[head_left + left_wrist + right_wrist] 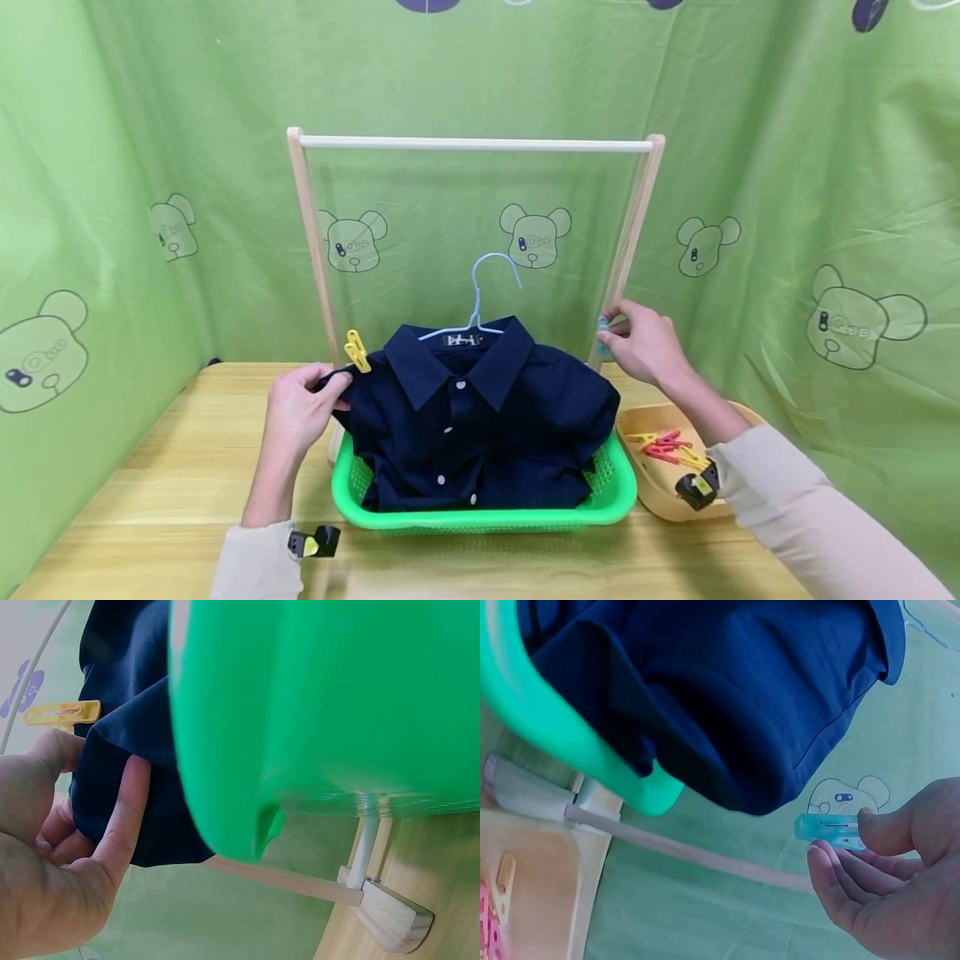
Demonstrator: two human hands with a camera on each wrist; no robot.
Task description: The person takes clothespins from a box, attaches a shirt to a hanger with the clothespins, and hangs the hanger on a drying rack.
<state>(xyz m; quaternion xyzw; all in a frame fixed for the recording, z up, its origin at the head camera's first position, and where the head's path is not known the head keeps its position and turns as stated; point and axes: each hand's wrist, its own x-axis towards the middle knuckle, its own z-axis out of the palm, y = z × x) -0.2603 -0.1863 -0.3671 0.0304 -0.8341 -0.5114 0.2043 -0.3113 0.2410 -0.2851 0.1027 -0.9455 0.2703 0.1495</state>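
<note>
A dark navy shirt (pixel 480 417) with white buttons lies in the green basket (pixel 480 521), a light blue wire hanger (pixel 477 304) in its collar. My left hand (pixel 300 408) pinches the shirt's sleeve edge at the left shoulder. Just above those fingers, a yellow clothespin (pixel 357 352) is clipped on the shoulder; the left wrist view also shows this yellow clothespin (pixel 64 712). Off the shirt's right side, my right hand (pixel 641 342) pinches a light blue clothespin (pixel 831 829) between thumb and fingers, apart from the fabric.
Behind the basket stands a wooden rack with a white crossbar (pixel 476 144). A beige tray (pixel 652 492) at the right holds several red and yellow clothespins (pixel 667 446), partly behind the right forearm. Green printed curtains (pixel 480 75) surround the wooden table (pixel 187 467).
</note>
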